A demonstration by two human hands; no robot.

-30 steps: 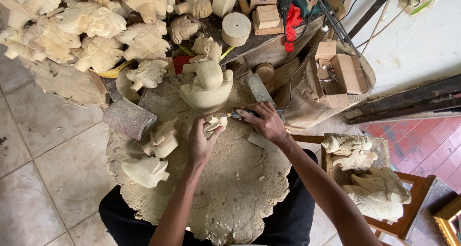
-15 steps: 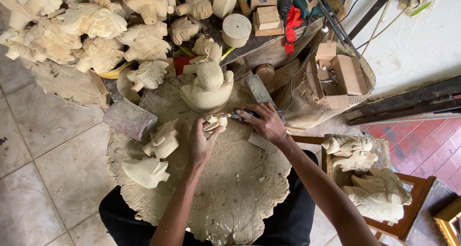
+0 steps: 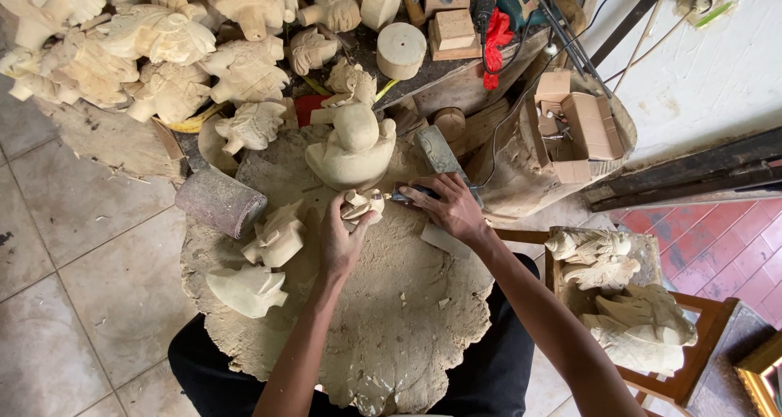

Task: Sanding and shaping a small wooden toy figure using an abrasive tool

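My left hand [image 3: 340,239] grips a small pale wood carving [image 3: 362,205] and steadies it on the round, worn wooden work block [image 3: 399,319]. My right hand [image 3: 453,208] holds a small dark-handled carving tool [image 3: 407,195], its tip set against the carving's right side. A larger rounded duck-like carving [image 3: 352,150] stands just beyond the two hands. Two rough carved blanks [image 3: 277,236] [image 3: 244,290] lie on the block to the left of my left hand.
A grey cylindrical mallet [image 3: 220,200] lies at the block's left edge. Several pale carvings [image 3: 163,50] are piled at the back left. A cardboard box [image 3: 573,125] sits at the right, and a wooden chair with more carvings [image 3: 627,303] stands beside it.
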